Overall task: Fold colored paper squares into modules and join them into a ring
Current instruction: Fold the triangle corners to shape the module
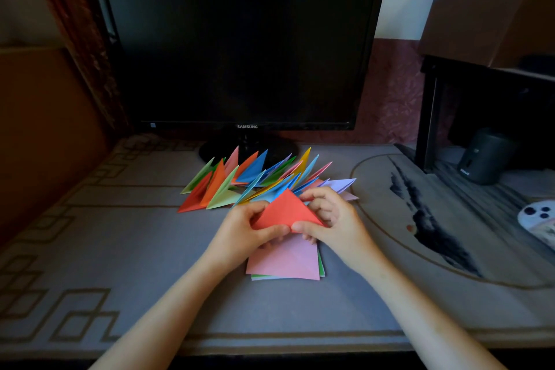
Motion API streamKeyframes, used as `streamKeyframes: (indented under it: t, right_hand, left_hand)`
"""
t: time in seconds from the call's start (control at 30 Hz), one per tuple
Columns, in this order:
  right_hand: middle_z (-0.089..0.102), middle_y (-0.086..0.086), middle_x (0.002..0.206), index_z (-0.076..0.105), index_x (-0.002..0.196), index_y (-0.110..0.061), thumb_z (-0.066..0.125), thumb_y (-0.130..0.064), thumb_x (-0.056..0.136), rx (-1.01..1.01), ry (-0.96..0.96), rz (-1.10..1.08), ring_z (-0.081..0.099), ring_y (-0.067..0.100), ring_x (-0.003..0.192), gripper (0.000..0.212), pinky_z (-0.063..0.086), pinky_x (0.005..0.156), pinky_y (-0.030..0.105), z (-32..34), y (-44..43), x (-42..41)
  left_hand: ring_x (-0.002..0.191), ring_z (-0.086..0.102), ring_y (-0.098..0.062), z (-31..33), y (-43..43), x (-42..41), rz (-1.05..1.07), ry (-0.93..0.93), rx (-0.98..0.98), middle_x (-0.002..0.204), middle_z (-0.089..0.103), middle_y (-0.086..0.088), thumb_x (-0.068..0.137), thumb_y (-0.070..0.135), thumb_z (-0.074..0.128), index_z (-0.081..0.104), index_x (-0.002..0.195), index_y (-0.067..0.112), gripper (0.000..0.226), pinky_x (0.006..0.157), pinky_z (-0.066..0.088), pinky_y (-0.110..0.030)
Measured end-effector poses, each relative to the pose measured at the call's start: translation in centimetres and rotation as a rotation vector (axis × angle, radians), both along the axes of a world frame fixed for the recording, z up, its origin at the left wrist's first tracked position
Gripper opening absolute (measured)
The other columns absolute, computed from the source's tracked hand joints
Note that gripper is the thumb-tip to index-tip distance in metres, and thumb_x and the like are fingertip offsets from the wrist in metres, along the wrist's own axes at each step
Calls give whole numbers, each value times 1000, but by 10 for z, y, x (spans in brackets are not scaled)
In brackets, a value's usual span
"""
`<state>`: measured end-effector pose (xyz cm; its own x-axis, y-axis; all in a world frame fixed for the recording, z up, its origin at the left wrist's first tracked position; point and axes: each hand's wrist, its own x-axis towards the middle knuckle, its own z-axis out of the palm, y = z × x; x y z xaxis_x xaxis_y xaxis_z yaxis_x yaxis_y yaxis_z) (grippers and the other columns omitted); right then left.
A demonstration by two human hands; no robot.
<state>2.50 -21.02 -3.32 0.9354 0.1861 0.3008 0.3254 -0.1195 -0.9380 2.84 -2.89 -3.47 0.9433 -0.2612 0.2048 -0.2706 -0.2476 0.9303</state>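
Red paper triangle between left hand and right hand.

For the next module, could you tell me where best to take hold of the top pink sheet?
I would pinch the pink sheet at its near right corner, from the near side. It lies flat atop the stack with that corner bare; the left hand and right hand, holding the red triangle, cover its far edge.

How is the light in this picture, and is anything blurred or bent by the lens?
Head view: dim light, dark corners; the monitor is black, without glare; the left hand, right hand and red paper are sharp; the wide lens bows the monitor's sides.
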Motion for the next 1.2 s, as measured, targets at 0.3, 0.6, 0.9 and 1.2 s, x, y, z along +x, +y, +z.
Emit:
streamKeyframes:
  t: [0.3,0.6,0.9,1.2]
  right_hand:
    - [60,-3,51,60,76,-9,71,4,75,-60,17,-48,55,10,46,17,46,49,20,4,-3,1]
    - [61,0,50,59,74,-10,70,4,76,-26,4,-101,54,12,43,18,45,50,20,4,-6,5]
    - [63,6,55,60,85,7,67,5,79,88,16,-141,57,14,45,10,47,50,21,2,-11,9]
    - [64,5,55,58,83,2,66,3,80,117,45,-59,58,15,46,8,49,50,23,2,1,7]
  left_hand:
    - [52,60,-13,0,4,3,120,-26,-45,61,66,-4,66,11,82,65,72,11,18,52,49,-25]
    - [53,61,-4,3,9,7,158,-38,-203,56,66,3,73,4,74,66,75,8,9,56,49,-14]
    - [80,72,-28,10,5,2,100,84,-444,98,70,-10,89,28,51,62,114,14,31,67,57,-29]
    - [67,66,-5,7,-3,0,89,90,-292,69,71,7,62,13,79,58,107,21,50,66,52,-20]
